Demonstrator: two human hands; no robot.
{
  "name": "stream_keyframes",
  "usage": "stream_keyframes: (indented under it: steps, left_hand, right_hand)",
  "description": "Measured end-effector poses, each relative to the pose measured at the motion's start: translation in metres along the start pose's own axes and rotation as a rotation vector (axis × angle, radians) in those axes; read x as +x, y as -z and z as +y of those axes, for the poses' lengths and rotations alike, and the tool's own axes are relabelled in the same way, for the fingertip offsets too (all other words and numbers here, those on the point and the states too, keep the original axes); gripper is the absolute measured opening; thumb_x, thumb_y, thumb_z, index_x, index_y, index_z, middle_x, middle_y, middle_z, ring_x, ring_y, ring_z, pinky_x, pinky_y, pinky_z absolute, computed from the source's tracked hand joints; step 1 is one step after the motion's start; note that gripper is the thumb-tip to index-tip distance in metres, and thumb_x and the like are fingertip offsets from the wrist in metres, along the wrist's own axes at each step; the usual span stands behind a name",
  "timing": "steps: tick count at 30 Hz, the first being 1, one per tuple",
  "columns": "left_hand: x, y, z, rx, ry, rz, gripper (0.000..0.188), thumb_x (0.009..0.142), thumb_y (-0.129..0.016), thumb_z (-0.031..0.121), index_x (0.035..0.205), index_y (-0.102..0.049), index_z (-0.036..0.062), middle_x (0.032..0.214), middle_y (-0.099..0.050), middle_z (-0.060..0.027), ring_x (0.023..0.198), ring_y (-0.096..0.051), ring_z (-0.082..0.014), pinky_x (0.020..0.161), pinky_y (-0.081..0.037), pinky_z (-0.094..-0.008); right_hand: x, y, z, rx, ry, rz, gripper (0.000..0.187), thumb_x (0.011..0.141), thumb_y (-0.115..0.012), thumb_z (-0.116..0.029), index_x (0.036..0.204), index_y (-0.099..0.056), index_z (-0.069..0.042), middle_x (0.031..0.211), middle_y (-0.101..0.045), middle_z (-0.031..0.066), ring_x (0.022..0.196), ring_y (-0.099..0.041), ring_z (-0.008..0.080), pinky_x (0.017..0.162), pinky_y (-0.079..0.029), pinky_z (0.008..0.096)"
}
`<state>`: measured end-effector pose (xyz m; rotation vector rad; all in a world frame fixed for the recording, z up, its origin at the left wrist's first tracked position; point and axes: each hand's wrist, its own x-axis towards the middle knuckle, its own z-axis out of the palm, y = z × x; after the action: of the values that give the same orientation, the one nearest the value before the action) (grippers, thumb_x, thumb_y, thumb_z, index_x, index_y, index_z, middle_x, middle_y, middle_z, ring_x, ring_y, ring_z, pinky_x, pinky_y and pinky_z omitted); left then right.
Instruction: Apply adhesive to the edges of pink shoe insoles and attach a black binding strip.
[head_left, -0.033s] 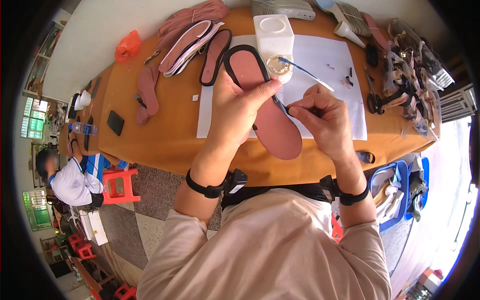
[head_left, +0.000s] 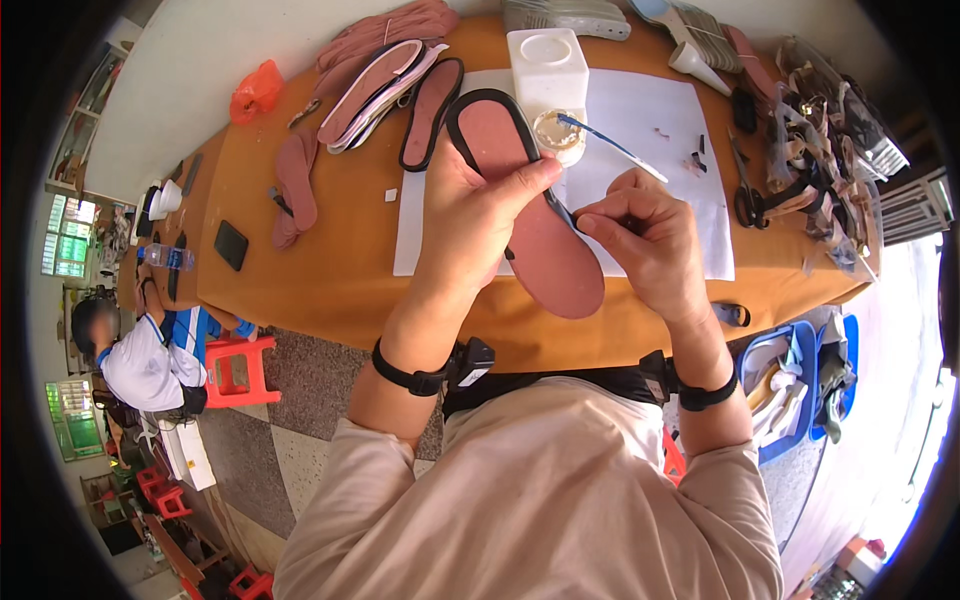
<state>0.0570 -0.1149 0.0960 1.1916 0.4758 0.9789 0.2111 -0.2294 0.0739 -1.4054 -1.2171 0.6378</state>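
Note:
A pink insole (head_left: 556,262) with a black strip around its far half is gripped in my left hand (head_left: 470,215), thumb pressed on its right edge. My right hand (head_left: 650,240) pinches the loose end of the black edging strip (head_left: 562,208) beside the insole's middle; the rest of that end is hidden by the fingers. Just beyond the insole stands a small open pot (head_left: 560,150) of pale paste, a blue-and-white brush (head_left: 622,153) lying across its rim. A finished-looking black-edged insole (head_left: 432,115) lies left of the held one.
A white container (head_left: 548,70) stands behind the pot on a white sheet (head_left: 650,110). Stacked insoles (head_left: 375,100) and a phone (head_left: 231,245) lie to the left. Scissors (head_left: 745,190) and bagged straps (head_left: 815,150) sit at right. Blue bins (head_left: 785,390) stand below; a person (head_left: 150,360) sits far left.

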Motion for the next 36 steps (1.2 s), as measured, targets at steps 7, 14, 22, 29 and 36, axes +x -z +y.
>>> stream_keyframes:
  steps: [7, 14, 22, 29, 36]
  left_hand:
    - [0.001, 0.001, 0.001, -0.027, -0.01, 0.017, 0.03, 0.084, -0.074, -0.007, 0.11, -0.063, 0.0025, 0.1, -0.072, -0.0053, 0.091, -0.069, -0.0121, 0.082, -0.056, -0.028]
    - [0.002, 0.002, -0.003, -0.003, -0.022, 0.012, 0.033, 0.086, -0.074, -0.005, 0.114, -0.061, 0.002, 0.097, -0.07, -0.007, 0.085, -0.067, -0.0149, 0.08, -0.055, -0.0307]
    - [0.004, 0.001, -0.008, -0.049, -0.019, 0.012, 0.03, 0.085, -0.076, -0.003, 0.112, -0.062, 0.0028, 0.095, -0.07, -0.0056, 0.082, -0.068, -0.015, 0.079, -0.055, -0.0306]
    - [0.002, -0.003, -0.012, 0.147, -0.035, -0.099, 0.032, 0.084, -0.078, -0.001, 0.111, -0.061, 0.0005, 0.101, -0.071, -0.0058, 0.089, -0.068, -0.0112, 0.079, -0.057, -0.0281]
    - [0.005, 0.008, -0.004, 0.023, 0.041, -0.099, 0.039, 0.086, -0.075, -0.005, 0.12, -0.059, 0.0025, 0.108, -0.071, -0.006, 0.096, -0.069, -0.012, 0.083, -0.057, -0.0287]
  right_hand:
    - [0.0, -0.001, -0.001, -0.018, -0.036, -0.035, 0.007, 0.083, -0.078, -0.001, 0.09, -0.077, 0.0, 0.084, -0.056, 0.0027, 0.072, -0.053, 0.0105, 0.066, -0.045, 0.0259]
    - [-0.001, -0.002, 0.0, -0.028, -0.051, -0.061, 0.006, 0.083, -0.076, -0.002, 0.088, -0.075, 0.002, 0.083, -0.056, 0.0034, 0.071, -0.053, 0.0113, 0.065, -0.044, 0.0271]
    - [-0.003, -0.007, -0.003, -0.076, -0.091, -0.062, 0.009, 0.082, -0.073, -0.003, 0.09, -0.072, 0.002, 0.085, -0.056, 0.0048, 0.073, -0.054, 0.0129, 0.066, -0.045, 0.0274]
    - [0.003, -0.006, -0.002, -0.087, 0.03, 0.057, 0.009, 0.081, -0.073, -0.002, 0.088, -0.071, 0.003, 0.085, -0.055, 0.0047, 0.074, -0.055, 0.0129, 0.068, -0.046, 0.027]
    - [0.003, -0.001, 0.007, 0.137, -0.044, 0.072, 0.003, 0.088, -0.074, -0.002, 0.09, -0.073, 0.0, 0.086, -0.056, 0.0008, 0.072, -0.051, 0.0078, 0.066, -0.044, 0.0244]
